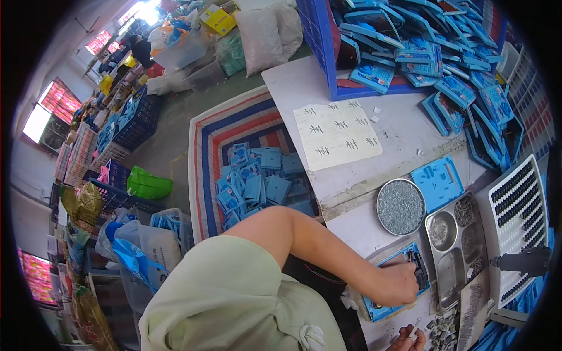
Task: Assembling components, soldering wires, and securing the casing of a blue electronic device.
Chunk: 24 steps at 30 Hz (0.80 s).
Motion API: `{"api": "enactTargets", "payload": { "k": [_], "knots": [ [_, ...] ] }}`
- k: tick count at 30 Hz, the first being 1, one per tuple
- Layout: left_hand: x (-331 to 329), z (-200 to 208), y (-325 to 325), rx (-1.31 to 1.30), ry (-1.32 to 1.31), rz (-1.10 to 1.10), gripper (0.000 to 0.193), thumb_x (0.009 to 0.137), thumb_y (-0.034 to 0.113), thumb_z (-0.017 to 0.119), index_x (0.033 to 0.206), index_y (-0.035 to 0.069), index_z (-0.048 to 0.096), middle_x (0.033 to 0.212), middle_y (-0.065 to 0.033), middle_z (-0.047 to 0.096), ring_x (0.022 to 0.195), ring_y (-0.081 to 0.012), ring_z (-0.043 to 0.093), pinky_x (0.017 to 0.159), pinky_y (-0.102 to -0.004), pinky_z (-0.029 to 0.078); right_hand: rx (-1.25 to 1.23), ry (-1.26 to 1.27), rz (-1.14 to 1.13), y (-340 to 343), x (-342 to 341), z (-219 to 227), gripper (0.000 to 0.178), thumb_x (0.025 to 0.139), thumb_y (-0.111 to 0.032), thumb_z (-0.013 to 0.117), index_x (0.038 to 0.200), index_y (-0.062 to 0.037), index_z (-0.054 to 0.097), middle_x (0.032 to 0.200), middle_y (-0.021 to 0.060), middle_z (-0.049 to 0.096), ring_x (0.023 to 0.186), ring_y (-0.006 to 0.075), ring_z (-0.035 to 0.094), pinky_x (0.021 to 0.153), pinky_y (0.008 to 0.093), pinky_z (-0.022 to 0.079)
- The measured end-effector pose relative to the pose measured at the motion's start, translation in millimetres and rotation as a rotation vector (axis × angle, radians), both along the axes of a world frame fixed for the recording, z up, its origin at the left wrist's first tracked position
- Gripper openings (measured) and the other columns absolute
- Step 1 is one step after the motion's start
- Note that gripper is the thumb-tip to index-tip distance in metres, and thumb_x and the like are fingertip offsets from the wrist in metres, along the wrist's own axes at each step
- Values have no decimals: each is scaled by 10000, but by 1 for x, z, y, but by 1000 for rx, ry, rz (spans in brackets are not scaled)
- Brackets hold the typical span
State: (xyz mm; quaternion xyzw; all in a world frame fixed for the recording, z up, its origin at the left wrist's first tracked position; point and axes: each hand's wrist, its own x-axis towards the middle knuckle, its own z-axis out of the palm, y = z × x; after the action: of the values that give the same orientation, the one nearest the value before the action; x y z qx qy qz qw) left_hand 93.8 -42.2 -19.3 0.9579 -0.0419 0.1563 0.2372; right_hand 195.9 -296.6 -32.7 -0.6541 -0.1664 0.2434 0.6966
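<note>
Right hand [403, 341], 5 o'clock, pinches a white piece [414, 333]. Apart, left hand [401, 284] curls over a blue casing [400, 258], 4 o'clock; can't tell its grip. Casing probably light, stiff; hold side rims. Tray [451, 276] at its 2, dish [378, 206] at 12.

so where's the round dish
Right of centre in the head view, the round dish sits up-left of the steel tray, beside the blue panel.

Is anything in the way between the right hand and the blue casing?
Partly: the left hand lies over the middle and near side of the blue casing, hiding part of it. The lower-left corner shows uncovered. I see nothing else between the casing and the right hand, which holds a small white piece.
</note>
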Motion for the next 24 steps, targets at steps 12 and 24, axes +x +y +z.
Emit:
{"api": "enactTargets", "payload": {
  "k": [12,24],
  "knots": [
    [-43,-13,38,-385,-142,29,172,863,217,715,864,91,599,895,-78,565,876,-288,627,734,-429,522,-273,-326,203,20,-7,24,227,929,6,670,1149,60,671,1176,154,626,1083,263,578,941,390,496],
    [-33,-11,54,-468,-73,63,118,856,143,712,936,61,684,900,-125,652,848,-337,656,721,-442,525,-424,-876,298,61,-10,55,283,698,-32,812,969,-13,732,932,129,640,883,324,583,793,392,469]
  ]
}}
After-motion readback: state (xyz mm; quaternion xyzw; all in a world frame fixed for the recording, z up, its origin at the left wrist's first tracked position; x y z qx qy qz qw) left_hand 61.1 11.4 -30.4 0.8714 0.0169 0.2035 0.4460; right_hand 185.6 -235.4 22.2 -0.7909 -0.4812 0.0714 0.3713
